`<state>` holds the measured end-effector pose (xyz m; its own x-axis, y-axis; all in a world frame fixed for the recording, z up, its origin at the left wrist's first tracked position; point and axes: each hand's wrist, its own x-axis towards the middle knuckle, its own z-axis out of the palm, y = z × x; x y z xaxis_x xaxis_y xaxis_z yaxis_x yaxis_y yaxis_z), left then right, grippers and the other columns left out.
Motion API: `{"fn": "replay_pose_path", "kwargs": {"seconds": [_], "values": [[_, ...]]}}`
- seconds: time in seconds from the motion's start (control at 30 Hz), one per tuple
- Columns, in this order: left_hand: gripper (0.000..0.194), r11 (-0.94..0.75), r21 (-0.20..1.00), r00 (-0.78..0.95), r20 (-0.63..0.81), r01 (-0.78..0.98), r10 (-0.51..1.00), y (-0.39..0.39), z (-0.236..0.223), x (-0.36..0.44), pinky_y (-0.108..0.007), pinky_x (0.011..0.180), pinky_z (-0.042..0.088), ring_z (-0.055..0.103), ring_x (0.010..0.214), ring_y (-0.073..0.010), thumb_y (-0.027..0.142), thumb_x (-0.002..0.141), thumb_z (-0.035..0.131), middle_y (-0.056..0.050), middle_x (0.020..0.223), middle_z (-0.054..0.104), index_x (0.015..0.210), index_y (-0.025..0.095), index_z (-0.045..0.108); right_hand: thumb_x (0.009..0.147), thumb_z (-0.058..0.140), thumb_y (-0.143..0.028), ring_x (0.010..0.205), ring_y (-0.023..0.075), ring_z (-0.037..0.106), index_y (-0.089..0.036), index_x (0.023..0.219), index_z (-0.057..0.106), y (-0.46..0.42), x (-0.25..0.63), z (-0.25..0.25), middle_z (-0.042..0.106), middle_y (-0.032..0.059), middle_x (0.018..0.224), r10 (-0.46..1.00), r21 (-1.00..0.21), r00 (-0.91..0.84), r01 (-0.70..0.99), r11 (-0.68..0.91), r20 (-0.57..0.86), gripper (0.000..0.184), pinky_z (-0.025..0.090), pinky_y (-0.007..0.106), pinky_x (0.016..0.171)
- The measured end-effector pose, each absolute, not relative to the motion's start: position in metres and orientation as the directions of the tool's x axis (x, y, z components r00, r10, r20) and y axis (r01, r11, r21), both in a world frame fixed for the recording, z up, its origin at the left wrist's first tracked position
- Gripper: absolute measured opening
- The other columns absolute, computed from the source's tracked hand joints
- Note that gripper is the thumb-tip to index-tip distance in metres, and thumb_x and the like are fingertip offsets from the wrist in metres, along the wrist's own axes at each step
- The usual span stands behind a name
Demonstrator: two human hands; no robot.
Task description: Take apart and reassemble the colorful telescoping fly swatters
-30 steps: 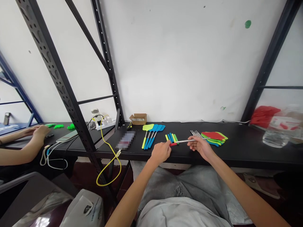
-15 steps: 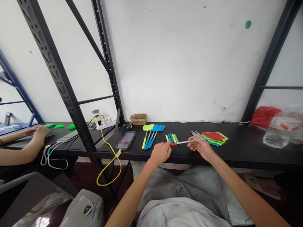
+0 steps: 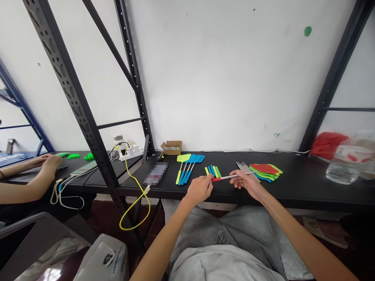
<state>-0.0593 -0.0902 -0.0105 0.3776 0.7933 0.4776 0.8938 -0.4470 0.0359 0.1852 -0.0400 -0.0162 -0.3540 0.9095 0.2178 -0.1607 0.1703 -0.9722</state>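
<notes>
My left hand (image 3: 200,188) is closed around the red handle (image 3: 216,179) of a thin metal rod (image 3: 230,177). The fingers of my right hand (image 3: 246,181) pinch the rod farther along, and its bare tip points right. Just beyond lies a short row of blue and green handles (image 3: 213,171). Several metal rods (image 3: 243,167) fan out behind my right hand, beside a stack of flat red, green and blue heads (image 3: 266,170). To the left lie several swatter-like pieces (image 3: 187,168) with yellow-green or blue heads and handles.
A phone (image 3: 156,173) with a yellow cable (image 3: 132,177) lies left on the black table (image 3: 295,183). Behind it sits a small cardboard box (image 3: 172,147). A large clear bottle (image 3: 350,160) stands right. Another person's hands (image 3: 48,162) rest at far left, past a metal post (image 3: 70,93).
The red-handled rod has shifted slightly, and my right hand has moved a little left along it. My left hand keeps its hold on the handle.
</notes>
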Motion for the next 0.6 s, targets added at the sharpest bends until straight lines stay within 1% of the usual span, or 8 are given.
{"fn": "replay_pose_path", "kwargs": {"seconds": [0.17,0.33,0.4,0.47,0.6], "values": [[0.024,-0.449,0.046,0.378,0.467,0.892,0.799,-0.0907,-0.0094,-0.0595,-0.028,0.07,0.041,0.063,0.084,-0.0214,0.024,0.098,0.035,-0.004,0.087,0.065,0.116,0.024,0.051,0.085,0.06,-0.06,0.061,0.0148,0.06,-0.017,0.094,0.068,-0.04,0.1829,-0.0168,0.071,0.0086,0.077,0.911,-0.976,-0.351,-0.103,0.191,0.216,0.044,0.041,0.024,0.053],[0.022,-0.461,0.054,0.383,0.475,0.886,0.792,-0.0915,-0.0089,-0.06,-0.029,0.07,0.041,0.063,0.084,-0.0215,0.025,0.099,0.033,-0.004,0.088,0.065,0.114,0.024,0.049,0.084,0.061,-0.061,0.06,0.0148,0.06,-0.017,0.094,0.068,-0.0415,0.1811,-0.0167,0.069,0.0078,0.074,0.919,-0.976,-0.33,-0.102,0.192,0.216,0.045,0.042,0.024,0.052],[0.021,-0.459,0.062,0.377,0.479,0.886,0.793,-0.0918,-0.0086,-0.0602,-0.029,0.068,0.04,0.063,0.084,-0.0215,0.025,0.1,0.032,-0.004,0.089,0.065,0.113,0.023,0.048,0.083,0.065,-0.058,0.058,0.0139,0.058,-0.017,0.095,0.068,-0.0408,0.1815,-0.0164,0.067,0.0057,0.07,0.931,-0.973,-0.293,-0.145,0.18,0.216,0.043,0.041,0.024,0.05],[0.02,-0.45,0.077,0.364,0.475,0.89,0.801,-0.0918,-0.0083,-0.0605,-0.028,0.065,0.039,0.063,0.08,-0.0213,0.026,0.1,0.03,-0.003,0.088,0.065,0.111,0.022,0.047,0.08,0.071,-0.054,0.056,0.0129,0.056,-0.018,0.095,0.068,-0.0386,0.1826,-0.0163,0.064,0.0036,0.067,0.948,-0.958,-0.232,-0.237,0.162,0.218,0.04,0.039,0.023,0.048],[0.02,-0.428,0.104,0.338,0.457,0.898,0.822,-0.0912,-0.0079,-0.0608,-0.029,0.062,0.038,0.063,0.075,-0.021,0.026,0.101,0.028,-0.003,0.084,0.064,0.109,0.021,0.045,0.073,0.078,-0.048,0.055,0.0117,0.054,-0.019,0.091,0.07,-0.0333,0.185,-0.0172,0.064,0.0031,0.072,0.972,-0.89,-0.11,-0.434,0.141,0.208,0.036,0.039,0.023,0.046]]}}
